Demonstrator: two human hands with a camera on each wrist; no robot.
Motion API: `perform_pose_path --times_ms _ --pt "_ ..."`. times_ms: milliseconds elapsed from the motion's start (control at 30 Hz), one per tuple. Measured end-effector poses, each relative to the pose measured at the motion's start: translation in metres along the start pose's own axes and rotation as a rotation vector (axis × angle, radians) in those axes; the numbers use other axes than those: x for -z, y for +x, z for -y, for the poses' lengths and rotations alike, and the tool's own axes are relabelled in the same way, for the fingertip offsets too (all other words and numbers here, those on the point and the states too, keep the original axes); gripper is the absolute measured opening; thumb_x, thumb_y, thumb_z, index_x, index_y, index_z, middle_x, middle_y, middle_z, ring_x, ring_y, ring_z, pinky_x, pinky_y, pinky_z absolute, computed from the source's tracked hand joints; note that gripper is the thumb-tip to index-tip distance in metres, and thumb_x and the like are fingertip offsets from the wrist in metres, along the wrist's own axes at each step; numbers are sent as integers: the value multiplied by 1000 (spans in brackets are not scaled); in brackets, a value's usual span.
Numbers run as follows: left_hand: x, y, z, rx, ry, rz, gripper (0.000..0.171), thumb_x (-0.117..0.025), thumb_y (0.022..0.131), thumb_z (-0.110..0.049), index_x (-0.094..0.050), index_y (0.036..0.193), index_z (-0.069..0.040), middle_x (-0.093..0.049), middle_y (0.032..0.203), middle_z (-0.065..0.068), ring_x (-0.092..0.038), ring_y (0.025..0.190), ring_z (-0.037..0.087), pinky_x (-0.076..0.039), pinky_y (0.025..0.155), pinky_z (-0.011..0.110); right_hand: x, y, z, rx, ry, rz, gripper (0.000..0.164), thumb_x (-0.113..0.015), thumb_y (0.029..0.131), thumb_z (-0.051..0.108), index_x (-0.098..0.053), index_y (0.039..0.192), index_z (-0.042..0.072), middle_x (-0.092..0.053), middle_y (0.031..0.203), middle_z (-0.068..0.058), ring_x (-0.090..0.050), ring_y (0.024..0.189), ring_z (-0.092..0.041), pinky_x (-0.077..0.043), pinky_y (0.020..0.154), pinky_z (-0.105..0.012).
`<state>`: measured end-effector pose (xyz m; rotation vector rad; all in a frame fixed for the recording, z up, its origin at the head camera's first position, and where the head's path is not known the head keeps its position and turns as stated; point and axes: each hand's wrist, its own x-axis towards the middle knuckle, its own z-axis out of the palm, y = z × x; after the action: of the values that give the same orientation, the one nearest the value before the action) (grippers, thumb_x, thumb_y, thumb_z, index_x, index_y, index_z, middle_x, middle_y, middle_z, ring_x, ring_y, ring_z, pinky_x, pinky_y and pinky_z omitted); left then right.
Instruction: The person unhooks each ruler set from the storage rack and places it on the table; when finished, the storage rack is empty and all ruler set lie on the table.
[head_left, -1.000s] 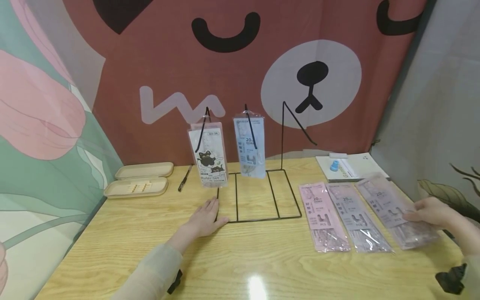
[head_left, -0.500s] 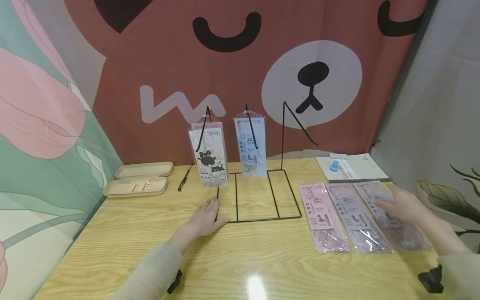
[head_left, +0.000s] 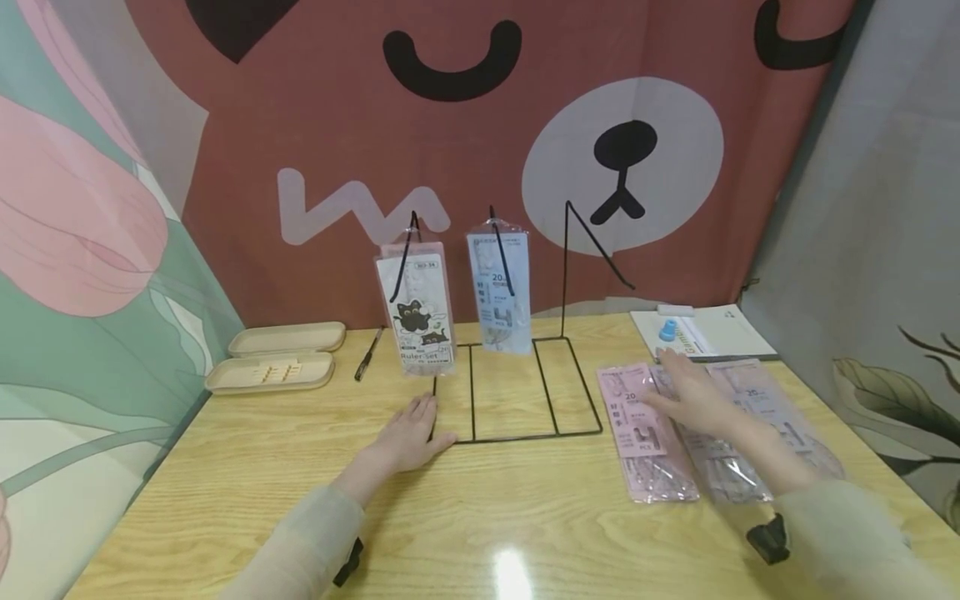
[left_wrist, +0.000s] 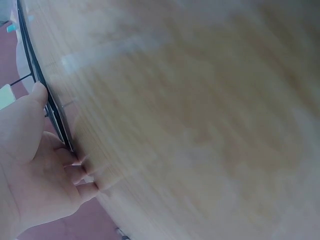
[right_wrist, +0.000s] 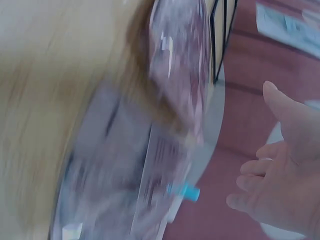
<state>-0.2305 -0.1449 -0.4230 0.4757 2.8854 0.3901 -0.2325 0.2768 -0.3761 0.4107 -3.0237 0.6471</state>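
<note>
My left hand (head_left: 411, 435) lies at the front left corner of a black wire display rack (head_left: 525, 437), its thumb on the bar in the left wrist view. From the rack's left hook hangs a ruler set packet (head_left: 423, 321) with cartoon cats, a pink one behind it. A blue ruler packet (head_left: 517, 317) hangs on the middle hook; the right hook (head_left: 600, 247) carries nothing. My right hand (head_left: 693, 398), fingers loosely extended and holding nothing, is over a pink ruler packet (head_left: 633, 421) and a greyish-purple one (head_left: 703, 450). A third packet (head_left: 759, 402) lies to their right, partly behind the forearm.
At the back right lies a white booklet (head_left: 738, 333) with a small blue item (head_left: 667, 330) and a white block (head_left: 677, 310) on it. An open beige case (head_left: 273, 374) and a pen (head_left: 370, 354) lie back left. Curtains stand behind the table.
My right hand has let go of the third packet, now lying beside the other two, and has moved left over the pink and middle packets. The left hand stays on the rack.
</note>
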Motion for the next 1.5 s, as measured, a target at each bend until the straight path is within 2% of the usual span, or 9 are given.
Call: perform_pose_path --times_ms 300,467,667,1033,1267,1433,1500 --pt "1 -1 -1 -7 3 8 76 -41 98 -48 -18 148 5 -15 156 22 -16 144 38 -17 118 52 -33 15 41 131 94 70 84 -60 91 37 -20 140 -18 -22 145 -39 -21 134 -55 -19 110 -64" --pt "2 -1 0 -4 10 7 76 -41 97 -48 -18 148 5 -15 156 21 -16 144 38 -17 118 52 -49 28 52 152 89 125 85 -60 91 36 -18 141 -19 -21 145 -40 -22 135 -52 -20 113 -59" --pt "3 -1 1 -7 12 8 77 -42 97 -49 -19 148 5 -15 156 21 -17 144 38 -17 118 52 -60 39 60 104 110 212 88 -59 92 38 -14 142 -18 -16 148 -38 -17 138 -50 -17 115 -56" --pt "4 -2 1 -28 28 7 77 -42 97 -49 -20 147 6 -18 155 23 -19 143 39 -19 118 50 -65 44 63 16 57 323 103 -62 85 50 -10 143 -18 -11 149 -37 -12 140 -48 -14 117 -53" --pt "9 -5 13 -43 -117 -28 76 -49 97 -40 -17 146 9 -17 153 27 -18 143 40 -18 118 50 -66 45 65 9 14 352 109 -65 81 54 -12 141 -19 -11 149 -38 -13 140 -49 -15 117 -54" --pt "27 -8 29 -56 -226 -66 75 -49 97 -35 -16 144 14 -15 151 33 -16 141 46 -15 117 53 -64 47 66 6 -14 372 108 -65 82 54 -14 140 -21 -12 147 -40 -14 139 -50 -15 117 -54" --pt "36 -10 36 -31 -274 -77 76 -48 98 -35 -15 144 14 -15 151 33 -15 141 47 -15 117 54 -64 47 66 4 -15 379 108 -64 82 54 -14 140 -21 -12 148 -39 -13 139 -49 -15 117 -54"
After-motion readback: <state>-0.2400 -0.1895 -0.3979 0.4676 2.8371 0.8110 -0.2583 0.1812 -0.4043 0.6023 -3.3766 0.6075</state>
